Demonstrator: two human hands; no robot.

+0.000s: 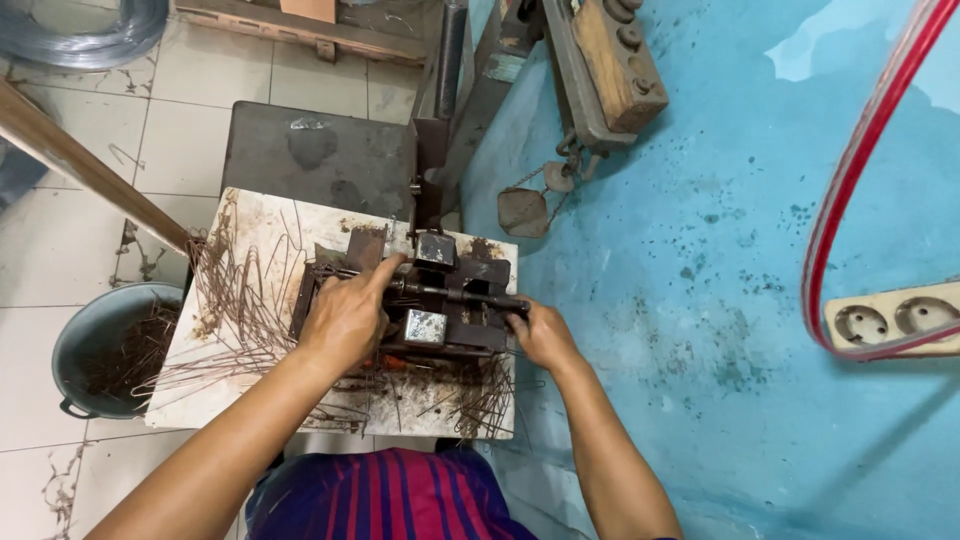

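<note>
The dark, rusty metal bending jig [440, 300] sat on a worn white board [250, 215] set over a grey metal stand [300, 150], close against a scuffed turquoise wall [700, 250]. The left hand [347, 315] lay flat over the jig's left part, fingers loosely curled on the metal and the forefinger stretched out toward a small shiny steel block [436, 247] at the top; whether it pinched anything underneath could not be told. The right hand [543, 335] was closed around the right end of a thin dark steel rod [460, 294] running across the jig. Heaps of bent rusty brown wire pieces [245, 300] lay on the board to the left and along its near edge. A blue-grey plastic bucket [75, 340] holding more rusty wire stood on the tiled floor at left. A beige double socket [895, 318] with a red cable [860, 150] hung on the wall at right.
</note>
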